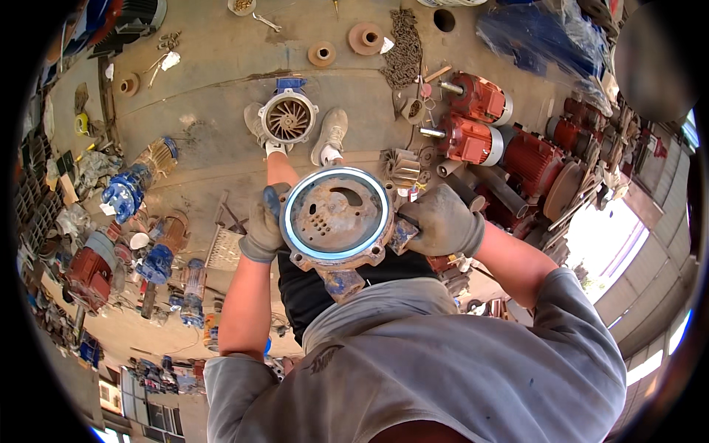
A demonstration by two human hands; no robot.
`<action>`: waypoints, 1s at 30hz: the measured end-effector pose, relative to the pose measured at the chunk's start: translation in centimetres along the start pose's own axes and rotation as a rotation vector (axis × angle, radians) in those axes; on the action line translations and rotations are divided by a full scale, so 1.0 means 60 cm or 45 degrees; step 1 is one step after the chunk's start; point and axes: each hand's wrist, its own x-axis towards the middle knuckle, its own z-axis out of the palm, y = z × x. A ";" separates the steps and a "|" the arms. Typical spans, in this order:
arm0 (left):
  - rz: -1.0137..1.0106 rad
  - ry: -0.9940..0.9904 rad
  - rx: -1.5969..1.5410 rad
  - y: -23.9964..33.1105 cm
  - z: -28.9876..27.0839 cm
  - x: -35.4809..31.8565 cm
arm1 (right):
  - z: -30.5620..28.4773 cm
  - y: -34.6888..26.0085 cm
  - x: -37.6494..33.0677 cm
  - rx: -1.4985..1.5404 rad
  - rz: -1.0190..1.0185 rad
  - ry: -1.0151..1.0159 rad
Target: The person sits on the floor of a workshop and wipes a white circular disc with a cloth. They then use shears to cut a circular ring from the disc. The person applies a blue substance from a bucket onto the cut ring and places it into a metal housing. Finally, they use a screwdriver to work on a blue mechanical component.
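Note:
A round, rusty pump end plate (358,224) is held up in front of my lap. Its face has a curved slot and a cluster of small holes, with a bright ring around the rim and bolt lugs outside it. My gloved left hand (260,230) grips its left side, thumb lying at the edge. At the right side my gloved right hand (447,221) is closed around a blue-stained stub of the plate; its fingertips are partly hidden. Beyond the plate, a round housing with a vaned impeller (288,119) rests on the floor between my shoes.
Red electric motors (473,140) crowd the right side beside a heap of chain (403,52). Two rusty flanged discs (365,38) lie farther off, near a wrench (267,22). Blue-and-rust pump units (125,193) and a red motor (92,273) stand on the left.

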 end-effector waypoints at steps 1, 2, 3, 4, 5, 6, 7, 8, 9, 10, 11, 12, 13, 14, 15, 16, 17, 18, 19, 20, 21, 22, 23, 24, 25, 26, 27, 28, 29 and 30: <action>-0.036 0.014 -0.037 -0.036 -0.015 0.016 | 0.002 0.011 0.024 -0.010 0.007 -0.065; -0.067 0.015 -0.076 -0.068 -0.028 0.041 | 0.003 0.022 0.047 -0.029 0.023 -0.121; -0.191 0.035 -0.181 -0.089 -0.032 0.057 | 0.008 0.031 0.064 -0.040 0.041 -0.182; -0.306 0.061 -0.285 -0.110 -0.036 0.079 | 0.013 0.039 0.091 -0.006 0.115 -0.206; -0.337 -0.028 -0.276 -0.126 -0.045 0.099 | 0.024 0.055 0.106 -0.011 0.183 -0.267; -0.365 -0.100 -0.252 -0.137 -0.062 0.120 | 0.042 0.081 0.125 -0.007 0.232 -0.324; -0.392 -0.173 -0.230 -0.147 -0.077 0.129 | 0.057 0.101 0.143 -0.002 0.281 -0.382; -0.267 -0.065 -0.106 -0.153 -0.073 0.127 | 0.062 0.114 0.167 -0.014 0.298 -0.425; -0.163 0.047 0.031 -0.160 -0.070 0.127 | 0.068 0.129 0.190 0.096 0.362 -0.449; -0.319 0.042 -0.132 -0.182 -0.087 0.137 | 0.079 0.145 0.217 0.207 0.424 -0.471; -0.522 0.011 -0.277 -0.179 -0.092 0.148 | 0.091 0.158 0.236 0.327 0.503 -0.484; -0.728 0.019 -0.417 -0.177 -0.098 0.156 | 0.104 0.178 0.264 0.169 0.447 -0.563; -0.828 0.083 -0.397 -0.186 -0.104 0.153 | 0.112 0.185 0.294 0.324 0.597 -0.658; -0.917 0.150 -0.368 -0.193 -0.116 0.154 | 0.115 0.187 0.330 0.478 0.738 -0.744; -0.973 0.201 -0.327 -0.182 -0.124 0.177 | 0.109 0.190 0.361 0.618 0.870 -0.795; -0.975 0.284 -0.342 -0.174 -0.116 0.189 | 0.109 0.194 0.381 0.621 0.912 -0.809; -0.976 0.379 -0.367 -0.161 -0.105 0.206 | 0.111 0.204 0.406 0.621 0.946 -0.835; -1.021 0.356 -0.373 -0.143 -0.116 0.215 | 0.116 0.211 0.430 0.630 0.972 -0.858; -1.050 0.352 -0.395 -0.150 -0.124 0.224 | 0.121 0.222 0.448 0.662 0.996 -0.847; -1.074 0.355 -0.420 -0.155 -0.134 0.231 | 0.131 0.236 0.467 0.689 1.018 -0.843; -1.098 0.355 -0.437 -0.161 -0.145 0.241 | 0.145 0.258 0.480 0.719 1.043 -0.836; -1.164 0.342 -0.448 -0.168 -0.149 0.246 | 0.174 0.299 0.490 0.734 1.042 -0.900; -1.235 0.329 -0.462 -0.180 -0.154 0.253 | 0.194 0.329 0.500 0.787 1.043 -0.910; -1.298 0.325 -0.454 -0.197 -0.159 0.262 | 0.205 0.347 0.508 0.841 1.048 -0.919; -1.287 0.330 -0.456 -0.213 -0.164 0.266 | 0.216 0.365 0.513 0.893 1.053 -0.930; -1.276 0.338 -0.462 -0.225 -0.165 0.268 | 0.203 0.359 0.530 0.854 1.078 -0.975; -1.270 0.337 -0.464 -0.227 -0.162 0.271 | 0.196 0.359 0.540 0.818 1.088 -0.962; -1.263 0.329 -0.479 -0.229 -0.158 0.277 | 0.187 0.360 0.550 0.781 1.098 -0.952; -1.259 0.323 -0.489 -0.228 -0.155 0.280 | 0.183 0.363 0.558 0.747 1.107 -0.941; -1.254 0.317 -0.502 -0.227 -0.152 0.283 | 0.179 0.366 0.563 0.743 1.106 -0.943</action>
